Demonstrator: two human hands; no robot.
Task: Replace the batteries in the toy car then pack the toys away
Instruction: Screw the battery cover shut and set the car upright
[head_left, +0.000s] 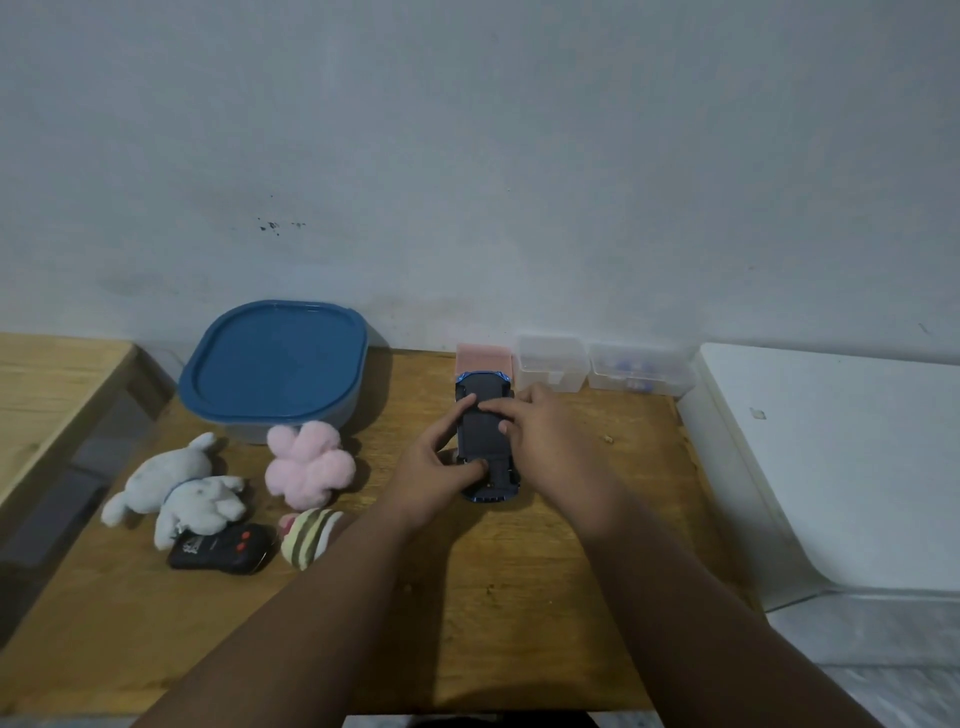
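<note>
Both hands, left (435, 462) and right (540, 431), clamp the seemingly overturned toy car (485, 441) mid-table (519, 597).

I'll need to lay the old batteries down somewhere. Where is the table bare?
Bare wood lies right of the toy car, between it and the white appliance, and along the near edge under the forearms. Left is crowded: blue-lidded container, plush toys, remote. Clear boxes line the wall.

Bare table (597, 597) nr edge; plushies (197, 488) left.
</note>
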